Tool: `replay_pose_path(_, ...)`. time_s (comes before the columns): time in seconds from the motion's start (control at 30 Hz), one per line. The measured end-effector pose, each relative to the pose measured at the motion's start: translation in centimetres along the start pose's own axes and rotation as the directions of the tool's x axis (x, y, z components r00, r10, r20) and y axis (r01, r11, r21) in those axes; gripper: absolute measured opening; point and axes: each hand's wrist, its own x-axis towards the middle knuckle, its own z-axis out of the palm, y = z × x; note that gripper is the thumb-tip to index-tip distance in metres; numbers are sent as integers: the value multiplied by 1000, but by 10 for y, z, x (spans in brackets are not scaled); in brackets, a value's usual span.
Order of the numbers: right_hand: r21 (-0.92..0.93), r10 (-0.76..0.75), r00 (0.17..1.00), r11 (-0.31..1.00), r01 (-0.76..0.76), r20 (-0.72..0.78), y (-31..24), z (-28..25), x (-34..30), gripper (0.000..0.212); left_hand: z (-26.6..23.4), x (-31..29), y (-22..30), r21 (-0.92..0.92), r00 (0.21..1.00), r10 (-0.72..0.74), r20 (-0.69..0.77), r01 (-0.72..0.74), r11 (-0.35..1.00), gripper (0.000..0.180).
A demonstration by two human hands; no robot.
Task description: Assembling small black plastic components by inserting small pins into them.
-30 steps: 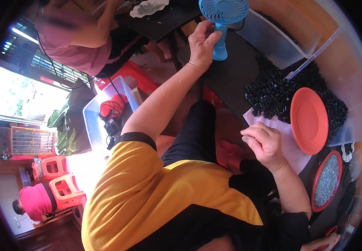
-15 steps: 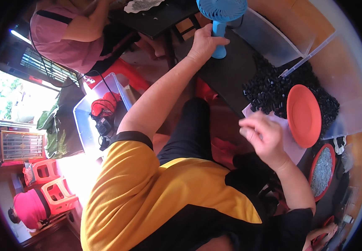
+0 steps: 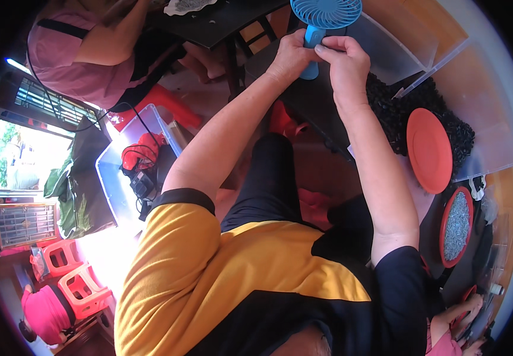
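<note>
A blue handheld fan (image 3: pixel 326 13) stands upright at the top of the view, over the dark table (image 3: pixel 307 98). My left hand (image 3: pixel 291 58) is wrapped round its handle from the left. My right hand (image 3: pixel 350 62) meets the handle from the right, thumb and forefinger pressed at it just below the fan head. Right of my right forearm lies a heap of small black parts (image 3: pixel 446 127). An orange oval plate (image 3: pixel 429 151) leans on that heap.
A clear plastic bin (image 3: pixel 496 155) surrounds the black parts. Nearer on the right sits a red tray (image 3: pixel 450 263) of small silvery pieces. Left of me, another clear bin (image 3: pixel 107 178) holds a red item and cables. Co-workers sit at far left and lower right.
My right hand has risen from beside the orange plate to the fan's handle. The fan has shifted slightly right, still in my left hand.
</note>
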Motion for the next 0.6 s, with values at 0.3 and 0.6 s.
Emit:
replay_pose_path(0.3,296,143,975,951,-87,-173,4,21,-4,34,1,-4,7,2,999,-28,-28,28,1000,38)
replay_pose_path(0.6,375,93,989,926,-44,-113,13,17,2,29,3,-2,3,47,999,51,-16,-50,998,39)
